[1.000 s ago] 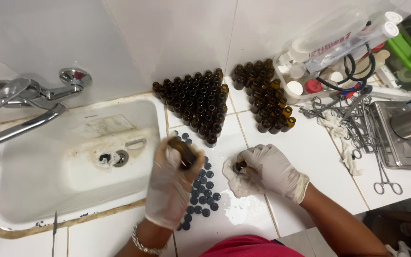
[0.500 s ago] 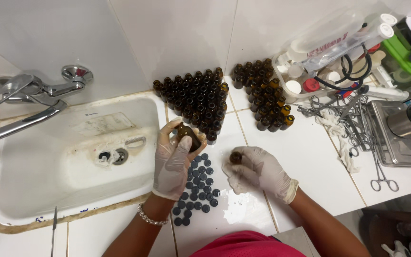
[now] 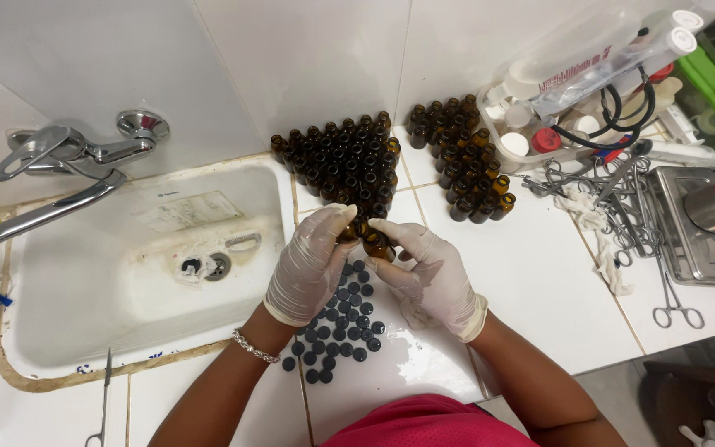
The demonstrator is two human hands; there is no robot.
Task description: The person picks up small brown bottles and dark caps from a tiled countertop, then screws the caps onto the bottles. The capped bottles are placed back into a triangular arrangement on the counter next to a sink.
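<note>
Both my hands wear pale gloves and meet above the tiled counter. My left hand (image 3: 312, 265) grips a small amber bottle (image 3: 349, 233) at its fingertips. In my right hand (image 3: 428, 269) sits another small amber bottle (image 3: 376, 244), touching the first one. Just beyond them a triangle of several amber bottles (image 3: 341, 161) stands against the wall. A second cluster of amber bottles (image 3: 465, 161) stands to its right. Under my hands lies a spread of small black caps (image 3: 341, 327).
A white sink (image 3: 68, 298) with a chrome tap (image 3: 59, 178) is at the left. At the right are a plastic tray of supplies (image 3: 539, 124), loose metal forceps and scissors (image 3: 647, 223), and a steel tray (image 3: 701, 248). Scissors (image 3: 103, 397) lie on the sink's front edge.
My hands have risen from the counter and come together, each with a bottle. The left moved right and up, the right moved up toward the bottle stack.
</note>
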